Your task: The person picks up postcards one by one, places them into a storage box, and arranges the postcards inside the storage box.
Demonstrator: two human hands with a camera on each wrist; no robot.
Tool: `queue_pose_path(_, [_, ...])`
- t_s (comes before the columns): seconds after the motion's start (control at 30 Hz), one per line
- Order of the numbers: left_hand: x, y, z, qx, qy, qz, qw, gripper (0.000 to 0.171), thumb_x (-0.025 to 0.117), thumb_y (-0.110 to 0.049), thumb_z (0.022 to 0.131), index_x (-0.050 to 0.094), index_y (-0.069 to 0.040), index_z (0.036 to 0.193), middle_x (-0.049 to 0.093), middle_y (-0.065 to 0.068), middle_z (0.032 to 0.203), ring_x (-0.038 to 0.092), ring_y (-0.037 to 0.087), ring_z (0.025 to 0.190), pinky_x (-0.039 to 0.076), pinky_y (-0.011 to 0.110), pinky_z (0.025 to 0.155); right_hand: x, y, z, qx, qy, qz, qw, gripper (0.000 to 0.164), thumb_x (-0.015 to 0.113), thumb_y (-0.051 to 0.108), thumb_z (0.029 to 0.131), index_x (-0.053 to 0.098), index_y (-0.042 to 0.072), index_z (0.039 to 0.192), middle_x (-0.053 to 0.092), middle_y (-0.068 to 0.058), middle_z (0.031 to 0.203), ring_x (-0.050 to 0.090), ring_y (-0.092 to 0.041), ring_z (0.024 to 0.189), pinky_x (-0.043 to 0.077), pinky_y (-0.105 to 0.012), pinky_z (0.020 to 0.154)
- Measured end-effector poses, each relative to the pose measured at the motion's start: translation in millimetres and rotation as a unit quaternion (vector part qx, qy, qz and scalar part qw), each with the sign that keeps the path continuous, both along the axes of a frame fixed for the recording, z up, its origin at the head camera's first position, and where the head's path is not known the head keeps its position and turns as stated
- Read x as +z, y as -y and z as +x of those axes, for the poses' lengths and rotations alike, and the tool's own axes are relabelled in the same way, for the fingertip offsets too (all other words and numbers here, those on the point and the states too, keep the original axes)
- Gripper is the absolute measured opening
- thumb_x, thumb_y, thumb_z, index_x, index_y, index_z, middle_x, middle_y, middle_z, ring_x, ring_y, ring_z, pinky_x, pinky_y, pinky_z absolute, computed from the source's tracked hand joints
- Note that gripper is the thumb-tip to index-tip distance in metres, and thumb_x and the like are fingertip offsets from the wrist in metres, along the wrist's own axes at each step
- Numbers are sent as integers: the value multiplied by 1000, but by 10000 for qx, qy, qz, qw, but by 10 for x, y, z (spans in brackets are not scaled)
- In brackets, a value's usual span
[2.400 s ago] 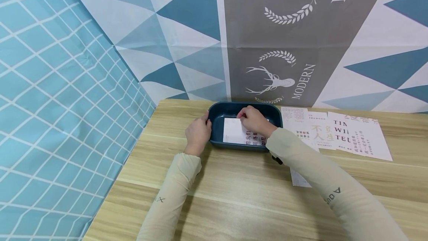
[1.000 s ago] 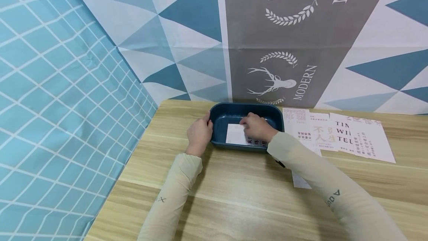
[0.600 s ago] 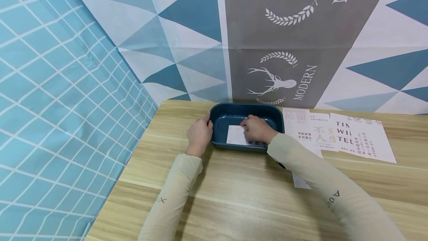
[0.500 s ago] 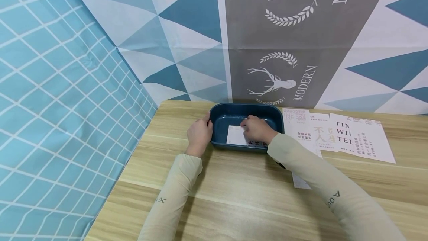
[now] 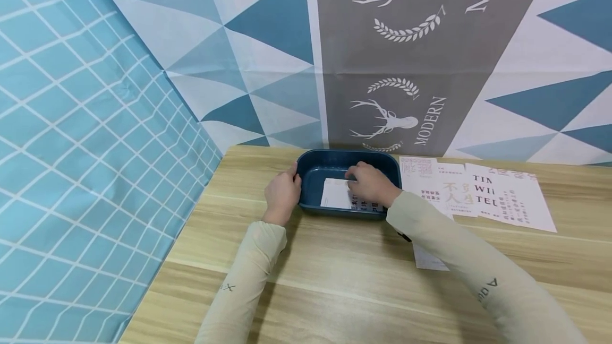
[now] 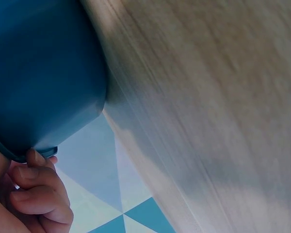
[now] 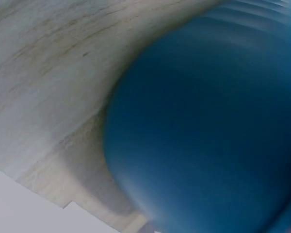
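A dark blue oblong basin (image 5: 312, 182) stands on the table against the back wall. At its left end my left hand (image 5: 282, 194) grips the rim, and the left wrist view shows the curled fingers (image 6: 41, 196) at the basin's lip. White printed cards (image 5: 336, 194) lie on the basin floor, toward its near side. Over their right part is my right hand (image 5: 372, 183), reaching in across the right rim with thumb and forefinger apart. Whether its hidden fingers touch the cards cannot be seen. The right wrist view holds mostly the basin's outer wall (image 7: 199, 131).
Right of the basin, several overlapping white cards (image 5: 518, 198) with printed lettering lie in a row on the wooden table (image 5: 325, 275). Another card (image 5: 427, 256) lies partly beneath the right forearm. Patterned coverings (image 5: 277, 25) rise behind and a blue checked one (image 5: 95, 147) on the left.
My right hand has moved from the cards' far edge toward the near side of the basin, then its thumb and forefinger have parted, showing more print. The left hand stays on the rim.
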State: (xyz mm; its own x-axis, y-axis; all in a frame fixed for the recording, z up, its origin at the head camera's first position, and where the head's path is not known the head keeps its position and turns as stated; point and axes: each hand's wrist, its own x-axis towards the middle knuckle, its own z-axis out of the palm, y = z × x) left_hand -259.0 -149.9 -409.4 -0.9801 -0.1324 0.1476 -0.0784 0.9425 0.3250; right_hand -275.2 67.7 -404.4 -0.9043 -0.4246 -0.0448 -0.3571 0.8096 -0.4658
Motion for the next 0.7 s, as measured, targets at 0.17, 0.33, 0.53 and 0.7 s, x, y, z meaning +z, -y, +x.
queue_pose_path(0.17, [-4,1,2,18,-6,-12,10000,38,49,-25,95,54,-25,133,70,10,97,65,26,77,48,41,58,127,-101,72,-185,-90,-144,9997,30,50,19,93,63,3,115,58,-13,104,50,-20,73,43,-34,69])
queue_pose_path(0.33, [4,7,13,-18,0,9,10000,38,49,-25,95,54,-24,133,69,11,94,64,26,74,47,40,56,210,-234,132,-280,-188,-370,9987,30,48,18,94,63,2,115,57,-12,100,49,-20,74,42,-33,68])
queue_pose_path(0.53, [9,11,14,5,77,31,10000,39,49,-25,96,52,-23,134,69,11,96,63,26,76,47,40,57,332,-407,220,-406,-374,-726,9958,28,51,18,93,64,0,111,58,-12,97,52,-21,79,45,-35,71])
queue_pose_path(0.7, [4,-2,1,5,106,0,9999,40,49,-25,96,51,-23,135,69,11,98,63,26,77,47,39,58,416,-572,296,-583,-674,-796,9928,24,52,17,92,65,0,104,59,-12,93,52,-22,78,44,-34,69])
